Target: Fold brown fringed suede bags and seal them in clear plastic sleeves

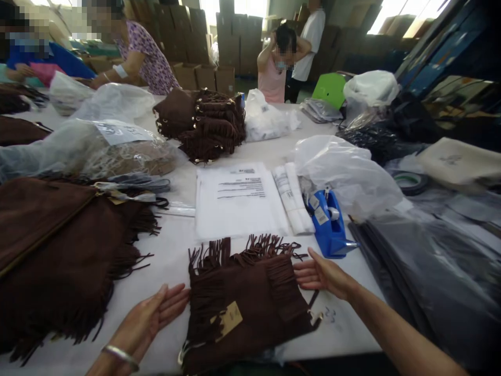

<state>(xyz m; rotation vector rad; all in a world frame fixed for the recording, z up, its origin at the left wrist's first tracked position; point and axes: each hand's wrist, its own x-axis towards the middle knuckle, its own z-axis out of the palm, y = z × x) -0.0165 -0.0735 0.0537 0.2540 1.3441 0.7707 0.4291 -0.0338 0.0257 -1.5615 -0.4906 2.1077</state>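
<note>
A dark brown fringed bag lies flat near the table's front edge, its fringe spread toward the back. On it sits a tan tag. My left hand, with a silver bangle at the wrist, is at the bag's left edge, palm turned inward and fingers stretched out. At the right edge my right hand has its fingers extended, the tips at the bag's side. Neither hand grips anything. Behind the bag lies a stack of printed white sheets.
A larger brown fringed bag lies left. A blue tape dispenser, a clear plastic bag and dark wrapped sheets are right. Piled brown bags stand farther back. Several people are beyond, one in purple patterned clothing.
</note>
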